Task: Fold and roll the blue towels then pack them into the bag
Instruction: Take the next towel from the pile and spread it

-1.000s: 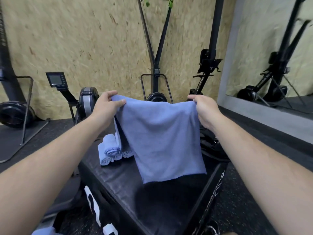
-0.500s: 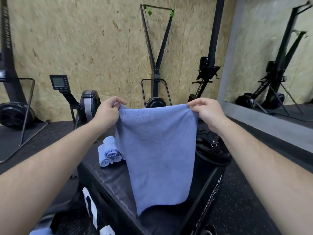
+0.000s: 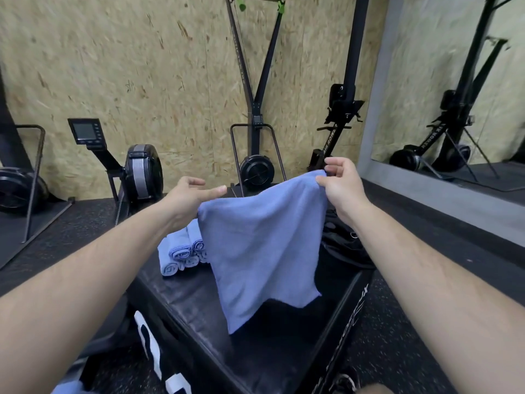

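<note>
The towel (image 3: pixel 264 245) hangs in the air above the surface (image 3: pixel 184 305), its lower edge loose. The right hand (image 3: pixel 345 191) pinches the upper corner at 2 o'clock between thumb and fingers. The left hand (image 3: pixel 186 199) has its fingers straight and spread — the corner at 10 o'clock lies against its underside, with no grip that I can see. The risk is that this corner drops, the cloth swings to hang from one point, and the fold starts crooked. A swinging hem could also brush the rolls (image 3: pixel 181 251) at 9 o'clock and loosen them — or catch on the bag (image 3: pixel 343 245) at 3 o'clock.
</note>
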